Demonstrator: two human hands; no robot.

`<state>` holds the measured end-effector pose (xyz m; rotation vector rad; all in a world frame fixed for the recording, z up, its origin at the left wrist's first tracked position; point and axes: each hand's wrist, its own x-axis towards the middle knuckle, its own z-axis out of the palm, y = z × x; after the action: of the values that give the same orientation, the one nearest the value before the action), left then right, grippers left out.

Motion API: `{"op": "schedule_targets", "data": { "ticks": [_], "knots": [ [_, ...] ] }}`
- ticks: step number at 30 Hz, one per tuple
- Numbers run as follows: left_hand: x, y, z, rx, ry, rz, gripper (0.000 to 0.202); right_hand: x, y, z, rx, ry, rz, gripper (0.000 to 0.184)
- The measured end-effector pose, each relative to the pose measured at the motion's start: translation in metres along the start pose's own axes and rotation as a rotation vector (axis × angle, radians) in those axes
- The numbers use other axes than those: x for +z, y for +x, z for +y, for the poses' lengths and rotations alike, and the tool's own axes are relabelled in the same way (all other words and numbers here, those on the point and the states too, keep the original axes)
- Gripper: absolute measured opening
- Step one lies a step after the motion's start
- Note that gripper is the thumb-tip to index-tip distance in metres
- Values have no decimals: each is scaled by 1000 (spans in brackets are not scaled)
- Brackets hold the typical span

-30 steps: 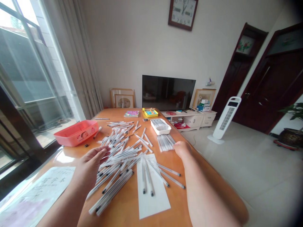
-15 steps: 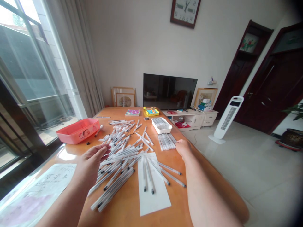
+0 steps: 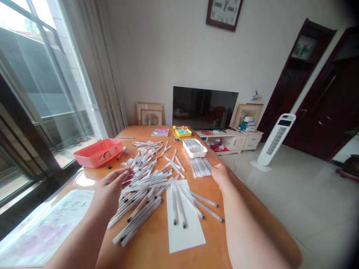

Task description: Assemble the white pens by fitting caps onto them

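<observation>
My left hand (image 3: 113, 183) hovers at the left side of a loose pile of clear pen barrels with black ends (image 3: 143, 186). Its thumb and fingertips are drawn together; anything between them is too small to tell. My right hand (image 3: 220, 173) is closed at the right end of a neat row of pens (image 3: 200, 167), its fingers curled and partly hidden, so what it grips does not show. Just behind that row stands a white tray (image 3: 199, 154) filled with pens. Several pens lie across a white sheet of paper (image 3: 185, 241).
A pink basket (image 3: 92, 160) sits at the left table edge, with a covered writing book (image 3: 50, 224) nearer me. Farther back are a colourful booklet (image 3: 159, 132) and a yellow box (image 3: 183, 132). A white tower fan (image 3: 276, 140) stands on the floor at right.
The whole scene has shifted slightly to the right in view as the head turned. Both hands keep nearly the same pose and place relative to the pens.
</observation>
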<state>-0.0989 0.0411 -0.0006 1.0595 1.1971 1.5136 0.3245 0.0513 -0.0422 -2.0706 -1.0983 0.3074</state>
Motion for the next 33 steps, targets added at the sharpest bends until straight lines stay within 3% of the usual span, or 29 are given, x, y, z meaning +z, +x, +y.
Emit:
{"op": "schedule_targets", "data": {
  "ticks": [5, 8, 15, 22, 25, 30, 33],
  "knots": [
    [-11, 4, 6, 34, -65, 70, 42, 1, -13, -21, -47, 28, 107, 24],
    [-22, 9, 10, 58, -91, 142, 40, 4, -27, -39, -202, 119, 167, 24],
    [-47, 15, 18, 69, -153, 307, 35, 14, -72, -75, -402, 123, -20, 19],
    [-56, 22, 11, 42, -1, 428, 36, 29, -96, -83, -588, 123, -240, 18],
    [-51, 19, 7, 15, 182, 354, 36, 32, -101, -83, -624, 116, -306, 18],
    [-42, 4, 10, 18, 538, 17, 29, 35, -104, -83, -638, 105, -399, 18],
    [-41, -5, 15, 56, 760, -107, 20, 35, -105, -84, -643, 112, -425, 18]
  ]
}}
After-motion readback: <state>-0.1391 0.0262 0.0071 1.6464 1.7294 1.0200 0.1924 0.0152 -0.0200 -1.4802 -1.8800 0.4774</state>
